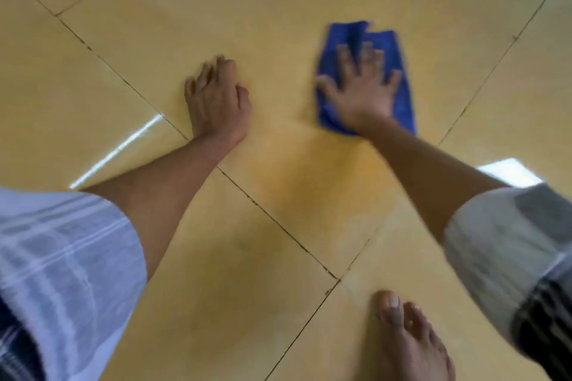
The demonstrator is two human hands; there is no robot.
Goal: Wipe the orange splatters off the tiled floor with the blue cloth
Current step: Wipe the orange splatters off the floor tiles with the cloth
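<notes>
Blue cloth (399, 96) lies under the flat, spread-fingered right hand (360, 93); left hand (218, 102) rests loosely curled, holding nothing.

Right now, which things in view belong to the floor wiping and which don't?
In the job: folded blue cloth; right hand pressed flat on it; faint orange smear on the yellow tiled floor.

Not wiping: left hand resting on the floor; bare foot.
</notes>
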